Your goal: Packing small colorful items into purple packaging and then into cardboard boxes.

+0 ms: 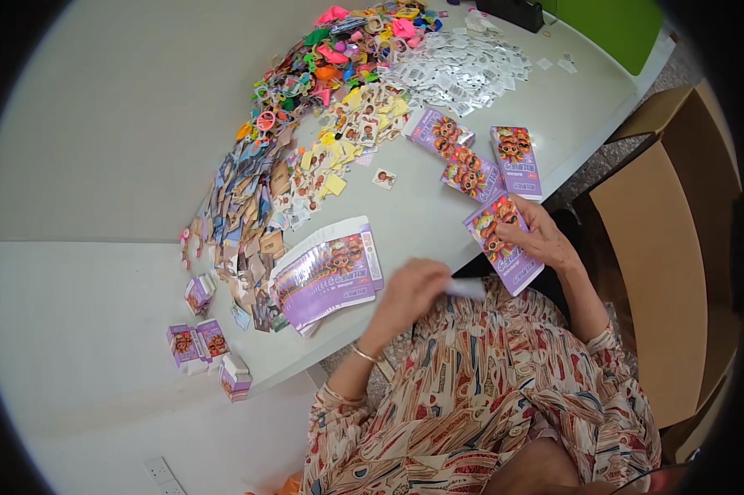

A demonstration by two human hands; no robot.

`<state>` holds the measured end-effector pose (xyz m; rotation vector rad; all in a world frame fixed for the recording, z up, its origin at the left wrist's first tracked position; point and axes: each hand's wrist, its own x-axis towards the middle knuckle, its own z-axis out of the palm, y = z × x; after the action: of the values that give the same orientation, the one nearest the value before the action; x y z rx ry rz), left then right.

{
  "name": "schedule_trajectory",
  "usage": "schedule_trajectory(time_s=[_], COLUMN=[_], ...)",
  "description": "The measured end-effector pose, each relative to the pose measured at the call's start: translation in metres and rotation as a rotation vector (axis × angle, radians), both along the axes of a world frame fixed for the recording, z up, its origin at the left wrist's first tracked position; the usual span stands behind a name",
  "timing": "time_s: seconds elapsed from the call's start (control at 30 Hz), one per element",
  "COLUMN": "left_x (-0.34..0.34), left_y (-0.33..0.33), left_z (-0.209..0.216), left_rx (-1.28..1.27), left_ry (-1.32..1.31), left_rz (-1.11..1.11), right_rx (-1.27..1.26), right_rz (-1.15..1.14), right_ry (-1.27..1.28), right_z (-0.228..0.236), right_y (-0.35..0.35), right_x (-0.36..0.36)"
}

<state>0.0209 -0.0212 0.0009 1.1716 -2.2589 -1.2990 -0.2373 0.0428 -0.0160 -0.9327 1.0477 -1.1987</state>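
The right hand point(540, 238) pinches a purple carton point(508, 260); beside it, the left hand point(415, 289) seemingly pinches a blurred pale slip point(466, 288). Carton handling seems in hand; the next move needs steadiness.

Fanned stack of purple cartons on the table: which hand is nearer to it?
Left. The left hand is just to the right of the fanned stack; the right hand is farther right, holding a purple carton.
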Motion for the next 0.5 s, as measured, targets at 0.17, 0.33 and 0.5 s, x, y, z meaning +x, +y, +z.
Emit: schedule_trajectory(time_s=[0.17, 0.33, 0.5], left_x=[-0.006, -0.025, -0.015], left_y=[0.000, -0.006, -0.019], left_z=[0.024, 0.044, 0.019], left_rx=[-0.264, -0.687, -0.874], left_ry=[0.099, -0.078, -0.018], left_rz=[0.194, -0.286, -0.210], right_rx=[-0.103, 0.102, 0.358], right_rz=[-0.037, 0.001, 0.010], right_ry=[0.111, -0.019, -0.394], right_z=[0.012, 0.011, 0.000], right_y=[-0.019, -0.043, -0.051], right_x=[0.016, 0.037, 0.051])
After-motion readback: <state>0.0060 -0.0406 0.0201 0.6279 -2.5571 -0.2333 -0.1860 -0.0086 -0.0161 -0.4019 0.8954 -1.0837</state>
